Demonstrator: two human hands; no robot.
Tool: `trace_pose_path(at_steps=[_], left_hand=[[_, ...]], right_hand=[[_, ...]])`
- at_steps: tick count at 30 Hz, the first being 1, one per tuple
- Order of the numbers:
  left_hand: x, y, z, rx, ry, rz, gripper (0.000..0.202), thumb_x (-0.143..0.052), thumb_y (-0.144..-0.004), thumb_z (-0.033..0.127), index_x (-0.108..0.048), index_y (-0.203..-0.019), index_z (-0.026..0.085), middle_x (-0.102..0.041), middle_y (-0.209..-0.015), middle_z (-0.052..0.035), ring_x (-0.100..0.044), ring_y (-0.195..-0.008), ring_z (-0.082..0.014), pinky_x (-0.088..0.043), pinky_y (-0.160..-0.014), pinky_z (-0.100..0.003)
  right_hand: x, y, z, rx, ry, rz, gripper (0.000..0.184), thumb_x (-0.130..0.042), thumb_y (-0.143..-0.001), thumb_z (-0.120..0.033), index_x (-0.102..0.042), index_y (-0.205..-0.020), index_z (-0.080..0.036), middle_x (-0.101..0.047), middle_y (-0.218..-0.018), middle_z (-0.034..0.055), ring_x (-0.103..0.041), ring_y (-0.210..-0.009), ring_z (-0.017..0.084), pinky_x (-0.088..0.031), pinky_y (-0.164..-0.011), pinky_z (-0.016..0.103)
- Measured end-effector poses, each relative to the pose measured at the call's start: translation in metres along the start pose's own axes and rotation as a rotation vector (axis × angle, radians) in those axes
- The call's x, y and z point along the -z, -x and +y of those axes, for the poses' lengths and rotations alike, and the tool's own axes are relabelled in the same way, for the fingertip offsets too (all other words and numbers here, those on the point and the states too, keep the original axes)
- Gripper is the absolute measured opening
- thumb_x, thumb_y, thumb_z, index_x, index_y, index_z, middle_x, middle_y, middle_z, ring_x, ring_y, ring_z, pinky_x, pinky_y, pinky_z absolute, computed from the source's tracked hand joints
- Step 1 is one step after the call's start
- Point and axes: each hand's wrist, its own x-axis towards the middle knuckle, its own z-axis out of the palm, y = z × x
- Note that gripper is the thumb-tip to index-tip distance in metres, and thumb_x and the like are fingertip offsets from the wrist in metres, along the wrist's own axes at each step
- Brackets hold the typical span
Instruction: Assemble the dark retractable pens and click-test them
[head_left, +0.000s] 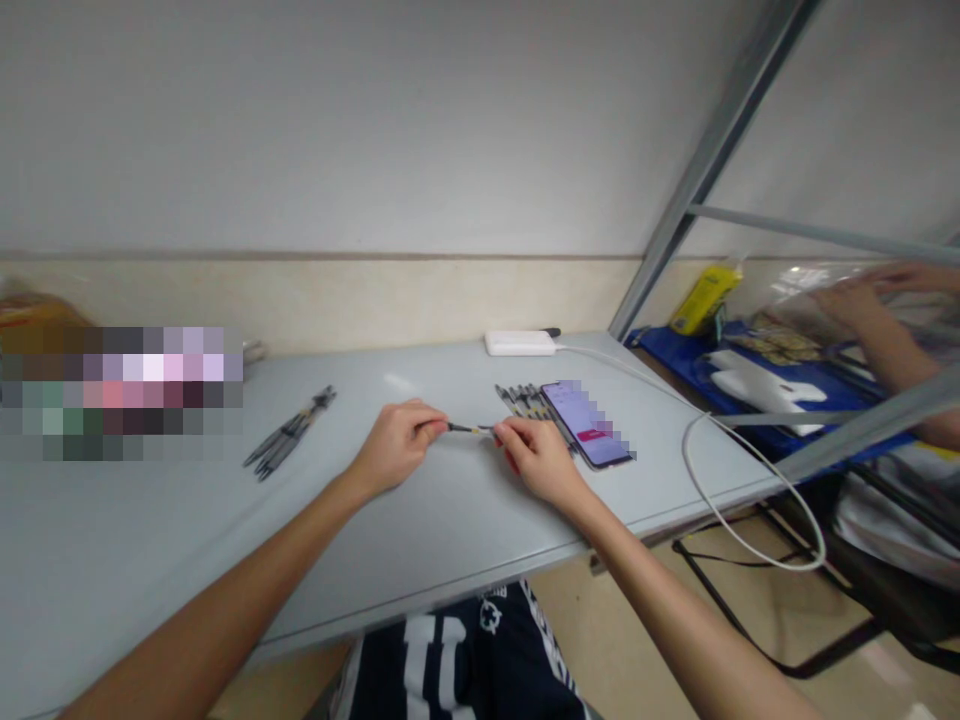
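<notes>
A slim dark pen (469,429) with a yellowish band is held level between my two hands, just above the table. My left hand (397,445) pinches one end of it, and my right hand (540,455) pinches the other. Fingers hide both ends of the pen. Beyond my right hand lies a row of several similar pens (523,400), partly covered by that hand. A phone (586,425) with a lit screen rests beside them. Off to the left of my left hand, a small bunch of pens (289,435) lies on the table.
A white power bank (520,343) stands near the wall, its white cable (694,470) looping over the right edge of the grey table (420,560). Metal frame bars (720,150) rise at the right. Past them, another person's arm (892,340) reaches over a blue surface with a yellow packet (705,298).
</notes>
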Motion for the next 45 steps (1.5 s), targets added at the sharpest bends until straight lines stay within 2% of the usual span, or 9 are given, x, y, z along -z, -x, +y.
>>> trace_pose_path(at_steps=[9, 13, 17, 20, 23, 25, 29, 33, 45], left_hand=[[-0.005, 0.000, 0.001, -0.066, -0.046, 0.075, 0.019, -0.052, -0.086, 0.023, -0.069, -0.081, 0.015, -0.066, -0.072, -0.0040, -0.058, -0.068, -0.0148, -0.044, -0.066, -0.027], [-0.008, 0.002, 0.007, -0.126, -0.043, 0.064, 0.020, -0.057, -0.084, 0.031, -0.067, -0.094, 0.017, -0.067, -0.081, -0.0046, -0.060, -0.077, -0.0166, -0.047, -0.074, -0.030], [-0.008, 0.004, 0.005, -0.178, -0.023, 0.008, 0.036, -0.059, -0.082, 0.035, -0.057, -0.115, 0.018, -0.066, -0.102, -0.0069, -0.058, -0.096, -0.0188, -0.044, -0.089, -0.035], [-0.008, 0.003, -0.005, -0.097, -0.019, 0.046, 0.033, -0.055, -0.084, 0.036, -0.056, -0.111, 0.017, -0.065, -0.100, -0.0070, -0.059, -0.093, -0.0182, -0.045, -0.088, -0.035], [-0.007, 0.001, -0.015, -0.053, -0.018, 0.065, 0.026, -0.053, -0.085, 0.035, -0.059, -0.103, 0.017, -0.065, -0.092, -0.0054, -0.060, -0.086, -0.0175, -0.047, -0.082, -0.033], [-0.007, 0.000, -0.019, -0.041, -0.026, 0.069, 0.024, -0.052, -0.085, 0.035, -0.060, -0.099, 0.017, -0.065, -0.087, -0.0045, -0.060, -0.082, -0.0172, -0.047, -0.078, -0.032], [-0.006, 0.000, -0.021, -0.042, -0.056, 0.061, 0.021, -0.052, -0.085, 0.033, -0.062, -0.094, 0.017, -0.064, -0.083, -0.0041, -0.060, -0.080, -0.0171, -0.047, -0.076, -0.031], [-0.006, 0.000, -0.021, -0.050, -0.083, 0.030, 0.019, -0.051, -0.085, 0.032, -0.062, -0.090, 0.017, -0.064, -0.082, -0.0039, -0.060, -0.079, -0.0169, -0.046, -0.076, -0.030], [-0.005, 0.000, -0.025, -0.073, -0.106, -0.031, 0.021, -0.047, -0.086, 0.031, -0.063, -0.080, 0.018, -0.065, -0.079, -0.0036, -0.059, -0.076, -0.0167, -0.047, -0.074, -0.030]], right_hand=[[-0.001, -0.006, -0.006, -0.389, -0.626, -0.066, 0.037, -0.050, -0.080, -0.049, -0.052, -0.060, -0.018, -0.045, -0.038, -0.0044, -0.037, -0.033, 0.009, -0.024, -0.037, 0.022], [0.003, -0.013, -0.015, -0.357, -0.809, 0.214, 0.029, -0.066, -0.069, -0.044, -0.056, -0.064, -0.017, -0.057, -0.056, -0.0010, -0.052, -0.051, 0.010, -0.036, -0.043, 0.020], [0.015, -0.028, -0.020, -0.383, -1.130, 0.420, 0.014, -0.061, -0.074, -0.032, -0.058, -0.078, -0.019, -0.063, -0.072, 0.0006, -0.059, -0.065, 0.012, -0.046, -0.059, 0.022], [0.033, -0.039, -0.025, -0.488, -1.375, 0.381, 0.011, -0.051, -0.081, -0.031, -0.052, -0.078, -0.021, -0.052, -0.054, -0.0048, -0.051, -0.048, 0.011, -0.044, -0.052, 0.024], [0.050, -0.050, -0.031, -0.480, -1.496, 0.278, 0.038, -0.036, -0.085, -0.053, -0.044, -0.066, -0.021, -0.033, -0.043, -0.0073, -0.032, -0.036, 0.010, -0.032, -0.040, 0.023], [0.057, -0.056, -0.036, -0.493, -1.518, 0.185, 0.045, -0.033, -0.083, -0.058, -0.036, -0.057, -0.021, -0.025, -0.040, -0.0081, -0.023, -0.034, 0.009, -0.024, -0.036, 0.021], [0.060, -0.065, -0.046, -0.515, -1.468, 0.156, 0.040, -0.035, -0.085, -0.039, -0.025, -0.051, -0.021, -0.014, -0.037, -0.0086, -0.010, -0.033, 0.007, -0.009, -0.035, 0.021], [0.058, -0.067, -0.053, -0.489, -1.449, 0.069, 0.044, -0.035, -0.083, -0.050, -0.025, -0.051, -0.022, -0.015, -0.039, -0.0089, -0.008, -0.035, 0.007, -0.008, -0.034, 0.021], [0.059, -0.063, -0.059, -0.458, -1.373, -0.041, 0.047, -0.030, -0.083, -0.054, -0.024, -0.050, -0.022, -0.012, -0.040, -0.0090, -0.005, -0.038, 0.007, -0.009, -0.034, 0.020]])
